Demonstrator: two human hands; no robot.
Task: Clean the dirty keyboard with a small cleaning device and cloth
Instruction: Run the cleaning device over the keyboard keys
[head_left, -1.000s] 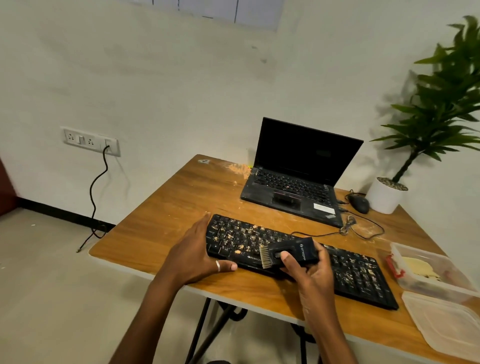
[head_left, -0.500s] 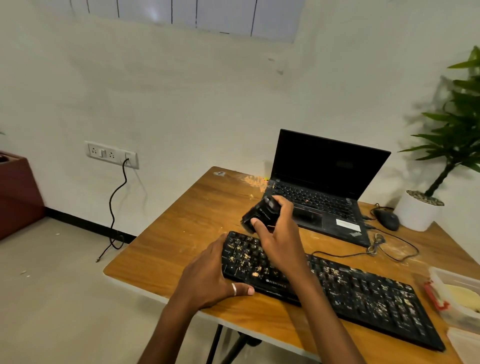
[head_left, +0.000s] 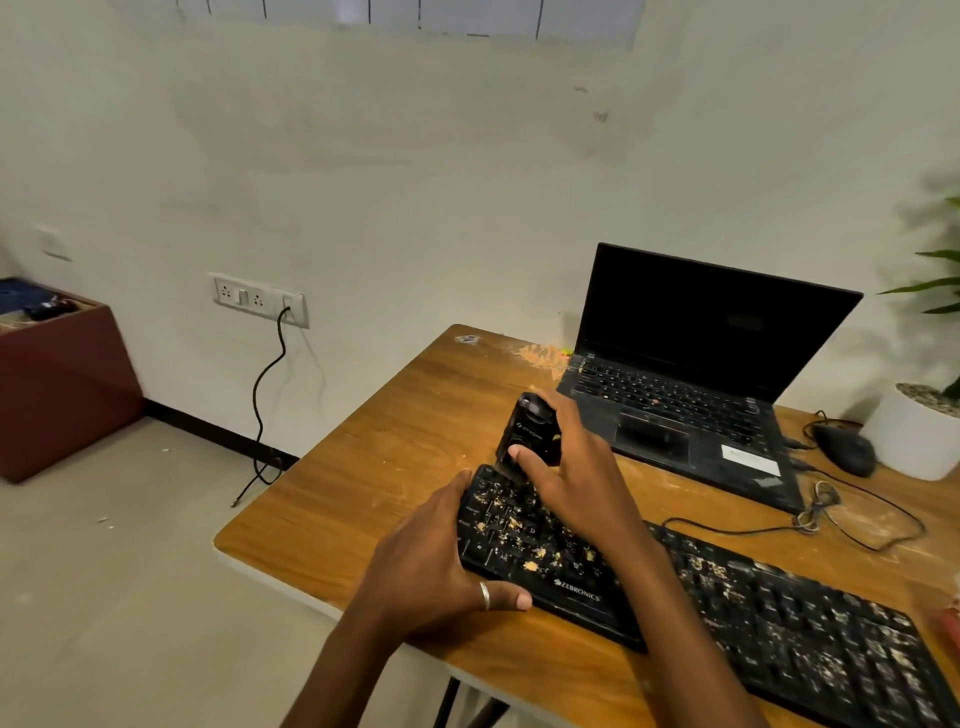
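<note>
A black keyboard (head_left: 727, 603) strewn with pale crumbs lies across the wooden table (head_left: 374, 499), running from the middle to the lower right. My right hand (head_left: 571, 478) grips a small black cleaning device (head_left: 530, 434) held upright, its brush end down on the keyboard's far left corner. My left hand (head_left: 436, 566) holds the keyboard's left end, thumb along the front edge and fingers over the side. No cloth is in view.
An open black laptop (head_left: 696, 374) stands behind the keyboard, with a mouse (head_left: 844, 449) and its loose cable (head_left: 810, 514) to its right. A white plant pot (head_left: 914, 436) sits at the far right. Crumbs lie near the table's back edge.
My right hand carried the device from the keyboard's front middle to its far left corner and turned it brush-down onto the keys. My left hand stayed on the keyboard's left end.
</note>
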